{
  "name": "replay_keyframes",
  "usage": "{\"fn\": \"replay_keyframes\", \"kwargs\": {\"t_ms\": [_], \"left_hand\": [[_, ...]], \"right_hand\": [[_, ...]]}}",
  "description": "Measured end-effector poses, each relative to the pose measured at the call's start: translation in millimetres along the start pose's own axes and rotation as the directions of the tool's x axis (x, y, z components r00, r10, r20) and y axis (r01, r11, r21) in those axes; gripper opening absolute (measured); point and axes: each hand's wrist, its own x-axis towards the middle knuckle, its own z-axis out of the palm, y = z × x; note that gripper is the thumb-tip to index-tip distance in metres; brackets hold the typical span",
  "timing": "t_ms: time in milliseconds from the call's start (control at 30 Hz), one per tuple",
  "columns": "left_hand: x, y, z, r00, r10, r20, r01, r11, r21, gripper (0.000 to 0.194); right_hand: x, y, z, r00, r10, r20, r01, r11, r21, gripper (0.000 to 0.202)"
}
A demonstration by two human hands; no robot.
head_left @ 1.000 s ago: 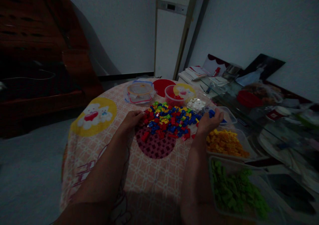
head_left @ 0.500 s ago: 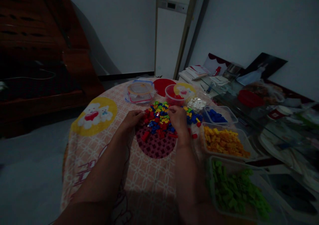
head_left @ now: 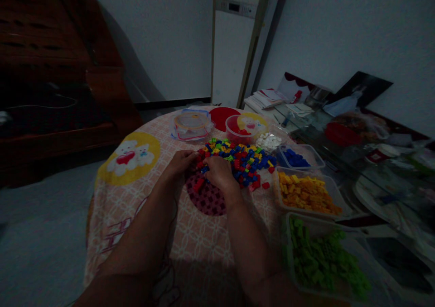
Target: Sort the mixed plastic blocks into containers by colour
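A pile of small mixed bricks (head_left: 249, 157), red, blue, yellow and green, lies on the round patterned tablecloth (head_left: 200, 239). My left hand (head_left: 181, 162) rests at the pile's left edge, fingers drawn together beside red bricks; anything between them is too small to tell. Over the left part of the pile is my right hand (head_left: 218, 172), its fingers pinched together near blue and red bricks, and their tips hide what they may hold. A loose red brick (head_left: 199, 185) lies just below the hands.
On the right stand tubs of green bricks (head_left: 326, 257), yellow-orange bricks (head_left: 306, 194) and blue bricks (head_left: 295, 158). Behind the pile are white bricks (head_left: 268, 141), a round tub (head_left: 238, 128), a red lid (head_left: 224, 118) and clear lids (head_left: 192, 125). A cluttered glass table (head_left: 340, 155) adjoins.
My right hand has moved left and slightly toward me, across the pile to beside my left hand, uncovering bricks in the middle. My left hand has stayed nearly in place.
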Motion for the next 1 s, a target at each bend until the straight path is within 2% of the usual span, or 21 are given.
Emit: {"fn": "replay_keyframes", "kwargs": {"t_ms": [167, 367, 467, 567, 767, 900, 1000], "left_hand": [[1, 2, -0.4, 0.999, -0.029, 0.028, 0.03, 0.998, -0.055, 0.038], [1, 6, -0.6, 0.999, -0.038, 0.026, 0.039, 0.998, -0.047, 0.039], [2, 3, -1.6, 0.998, -0.035, 0.061, 0.037, 0.999, -0.039, 0.04], [6, -5, -3.1, 0.997, 0.008, 0.071, -0.004, 0.999, -0.049, 0.04], [16, -14, -6.8, 0.995, 0.097, 0.027, -0.097, 0.995, 0.001, 0.042], [15, -12, -6.6, 0.994, 0.1, 0.038, -0.1, 0.995, 0.006, 0.042], [12, -10, -4.2, 0.996, 0.086, 0.018, -0.086, 0.996, -0.03, 0.042]], "right_hand": [[2, -2, 6, 1.0, -0.016, -0.017, 0.015, 0.998, -0.064, 0.027], [2, 2, 3, 1.0, -0.019, -0.019, 0.019, 1.0, -0.016, 0.022], [1, -1, -2, 0.998, -0.015, -0.057, 0.015, 1.0, 0.009, 0.02], [0, -8, -4, 0.995, -0.064, -0.083, 0.066, 0.997, 0.028, 0.018], [-4, -31, 15, 0.984, -0.176, -0.001, 0.175, 0.984, -0.033, 0.02], [-5, -38, 26, 0.984, -0.171, 0.042, 0.173, 0.983, -0.062, 0.024], [-4, -35, 22, 0.99, -0.142, 0.018, 0.142, 0.99, 0.008, 0.019]]}}
